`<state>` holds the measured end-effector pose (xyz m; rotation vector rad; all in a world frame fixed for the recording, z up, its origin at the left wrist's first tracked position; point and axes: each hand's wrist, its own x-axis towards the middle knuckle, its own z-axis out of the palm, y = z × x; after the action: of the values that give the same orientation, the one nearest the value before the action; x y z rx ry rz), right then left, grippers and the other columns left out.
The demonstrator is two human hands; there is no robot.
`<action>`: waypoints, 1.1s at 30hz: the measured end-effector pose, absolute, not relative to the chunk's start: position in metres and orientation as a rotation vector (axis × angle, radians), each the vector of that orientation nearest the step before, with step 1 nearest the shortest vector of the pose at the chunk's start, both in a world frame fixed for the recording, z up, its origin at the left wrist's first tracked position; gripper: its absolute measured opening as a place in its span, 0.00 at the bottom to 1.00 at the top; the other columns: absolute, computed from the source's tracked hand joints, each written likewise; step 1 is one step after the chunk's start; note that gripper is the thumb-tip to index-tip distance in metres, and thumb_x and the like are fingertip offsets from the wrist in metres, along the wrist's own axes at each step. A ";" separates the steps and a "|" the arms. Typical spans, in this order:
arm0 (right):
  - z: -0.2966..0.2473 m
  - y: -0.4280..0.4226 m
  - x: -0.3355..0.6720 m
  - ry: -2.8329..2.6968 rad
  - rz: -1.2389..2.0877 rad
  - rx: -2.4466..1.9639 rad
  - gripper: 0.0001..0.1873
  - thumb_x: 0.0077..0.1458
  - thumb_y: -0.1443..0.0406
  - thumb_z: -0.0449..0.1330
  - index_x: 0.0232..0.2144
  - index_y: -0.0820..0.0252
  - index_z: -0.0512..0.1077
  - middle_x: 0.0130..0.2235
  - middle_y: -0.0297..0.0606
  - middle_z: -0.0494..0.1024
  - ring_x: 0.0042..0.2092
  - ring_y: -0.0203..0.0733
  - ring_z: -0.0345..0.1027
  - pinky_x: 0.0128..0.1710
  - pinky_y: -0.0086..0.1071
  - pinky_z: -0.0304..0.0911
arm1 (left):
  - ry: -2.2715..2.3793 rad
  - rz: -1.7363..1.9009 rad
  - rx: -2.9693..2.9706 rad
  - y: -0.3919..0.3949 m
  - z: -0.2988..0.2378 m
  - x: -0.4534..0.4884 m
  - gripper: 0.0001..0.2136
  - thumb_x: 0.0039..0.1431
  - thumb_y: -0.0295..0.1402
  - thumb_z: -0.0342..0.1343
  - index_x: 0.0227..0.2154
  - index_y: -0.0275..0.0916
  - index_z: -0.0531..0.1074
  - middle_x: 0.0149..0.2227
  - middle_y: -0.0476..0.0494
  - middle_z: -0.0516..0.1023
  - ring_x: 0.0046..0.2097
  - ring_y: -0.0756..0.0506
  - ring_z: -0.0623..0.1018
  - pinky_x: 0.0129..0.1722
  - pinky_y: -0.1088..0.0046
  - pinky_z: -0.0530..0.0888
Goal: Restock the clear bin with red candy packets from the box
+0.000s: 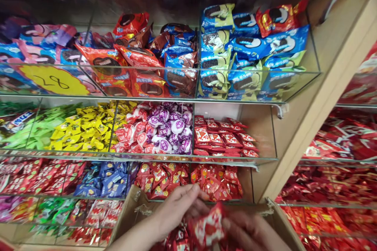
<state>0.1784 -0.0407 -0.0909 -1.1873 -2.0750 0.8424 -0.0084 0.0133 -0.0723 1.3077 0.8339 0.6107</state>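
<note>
My left hand [180, 208] reaches in from the lower left over an open cardboard box [287, 225], its fingers stretched out. Close beside those fingertips is a red and white candy packet [207, 227], slightly blurred. My right hand [250, 229] is on the packet's other side, its fingers pinched at the packet's right edge and smeared by motion. Beneath both hands, more red packets [181, 239] lie in the box. On the shelf behind the box are red candies with orange prints [165, 178].
Red and white packets [220, 137] lie stacked in a glass compartment above, beside purple and red round candies [167, 127]. Higher up are blue and green cookie packs [244, 70] and a yellow price tag [54, 80]. A wooden upright [318, 121] divides the shelves at right.
</note>
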 end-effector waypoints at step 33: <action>-0.103 -0.016 0.196 -2.174 0.357 -0.788 0.20 0.51 0.64 0.56 0.47 0.51 0.63 0.44 0.43 0.72 0.47 0.41 0.65 0.45 0.32 0.62 | 0.621 0.685 1.174 0.018 -0.087 0.000 0.25 0.44 0.37 0.61 0.44 0.37 0.57 0.26 0.50 0.74 0.21 0.56 0.70 0.21 0.83 0.64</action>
<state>0.1965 -0.0159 -0.1032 -0.7877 -2.1743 0.3568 -0.0004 0.0179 -0.0873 1.1740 0.6213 0.6854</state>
